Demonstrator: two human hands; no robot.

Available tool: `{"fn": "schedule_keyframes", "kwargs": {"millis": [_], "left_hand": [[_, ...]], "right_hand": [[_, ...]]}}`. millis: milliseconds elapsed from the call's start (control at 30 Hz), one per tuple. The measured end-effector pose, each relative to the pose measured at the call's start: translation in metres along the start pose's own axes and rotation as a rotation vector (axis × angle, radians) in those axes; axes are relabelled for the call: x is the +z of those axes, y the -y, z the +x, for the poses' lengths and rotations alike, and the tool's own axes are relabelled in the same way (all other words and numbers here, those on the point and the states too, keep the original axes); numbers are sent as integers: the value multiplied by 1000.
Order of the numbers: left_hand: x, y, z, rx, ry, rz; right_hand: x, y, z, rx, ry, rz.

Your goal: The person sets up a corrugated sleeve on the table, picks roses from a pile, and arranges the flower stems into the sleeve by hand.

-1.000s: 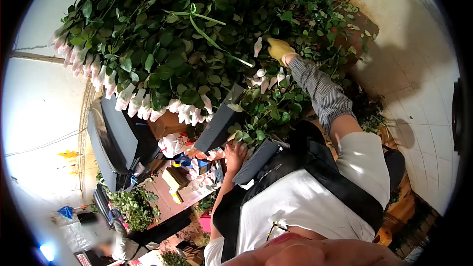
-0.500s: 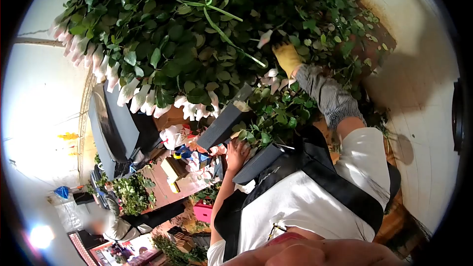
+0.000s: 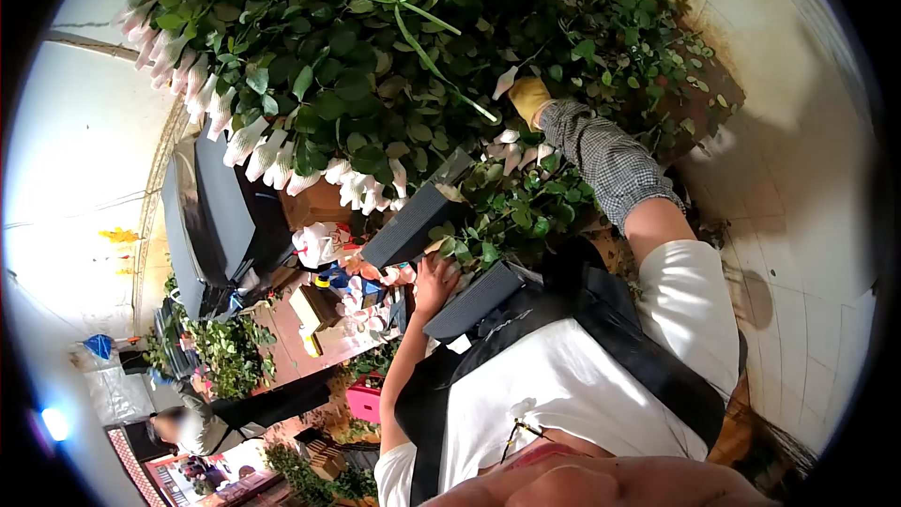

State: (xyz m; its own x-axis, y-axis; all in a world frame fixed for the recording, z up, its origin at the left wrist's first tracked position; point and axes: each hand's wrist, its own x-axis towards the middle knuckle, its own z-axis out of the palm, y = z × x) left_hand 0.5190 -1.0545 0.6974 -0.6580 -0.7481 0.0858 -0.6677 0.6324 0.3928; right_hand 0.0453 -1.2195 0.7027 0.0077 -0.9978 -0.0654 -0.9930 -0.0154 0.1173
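My right hand (image 3: pixel 530 101), in a yellow glove, is closed beside a pale, sleeved rose bud (image 3: pixel 505 83) and appears to grip its stem; leaves hide part of the fingers. Several more sleeved buds (image 3: pixel 511 152) lie just below it. My bare left hand (image 3: pixel 435 284) has its fingers apart, between a dark grey block (image 3: pixel 408 230) and a second grey block (image 3: pixel 474 302), near the small leafy bunch (image 3: pixel 511 211). A large heap of leafy rose stems (image 3: pixel 319 66) spreads across the top, with sleeved buds (image 3: pixel 272 158) along its lower left edge.
A large grey panelled object (image 3: pixel 211 225) stands at the left. Beyond my left hand are a small box (image 3: pixel 314 308), a pink crate (image 3: pixel 364 399) and various small items. Another person (image 3: pixel 202 427) is at the lower left. Pale tiled floor (image 3: pixel 798 253) lies at the right.
My gloved right hand has shifted a little left and up since the middle frame, and the bud beside it has changed tilt. My left hand remains between the grey blocks. The view has moved slightly.
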Motion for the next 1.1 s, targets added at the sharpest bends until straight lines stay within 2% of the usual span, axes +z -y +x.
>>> {"fn": "schedule_keyframes", "kwargs": {"millis": [333, 400, 433, 467, 500, 567, 633, 667, 733, 767, 833, 900, 967, 1033, 1100], "left_hand": [[1, 2, -5, -67, -8, -16], [3, 2, -4, -69, -16, -12], [5, 4, -5, -54, -31, 8], [4, 4, -4, -45, -31, 21], [3, 3, -3, -38, -29, 30], [2, -2, -1, -67, -16, 31], [-1, -2, -2, -78, 9, 9], [0, 1, -2, -81, 21, -8], [0, 1, -3, -81, 24, 2], [1, 1, -3, -86, 26, 1], [0, 2, -3, -46, 24, 48], [1, 2, -3, -73, 30, 28], [5, 2, -5, -98, 9, 1], [3, -1, -4, -96, 16, -19], [1, 1, -3, -57, 6, 9]], "right_hand": [[9, -4, -14, -93, -416, 109], [-23, 1, -24, -49, -92, 61], [-77, 12, -49, -47, 3, 41], [-72, 19, -41, -14, -1, 16], [-95, 26, -40, -29, -10, 304], [-119, 32, -30, -168, -272, 607], [-137, 26, -4, -126, -484, 595], [-119, 15, 30, -70, -504, 513], [-64, 2, 70, 39, -262, 173], [-51, 4, 67, 100, -404, 176], [-59, 17, 49, 82, -458, 140], [-57, 29, 41, 133, -624, 34], [-61, 28, 34, 98, -568, 7], [-52, 21, 59, 76, -533, 164], [-61, 15, 65, -82, -269, -163]]}}
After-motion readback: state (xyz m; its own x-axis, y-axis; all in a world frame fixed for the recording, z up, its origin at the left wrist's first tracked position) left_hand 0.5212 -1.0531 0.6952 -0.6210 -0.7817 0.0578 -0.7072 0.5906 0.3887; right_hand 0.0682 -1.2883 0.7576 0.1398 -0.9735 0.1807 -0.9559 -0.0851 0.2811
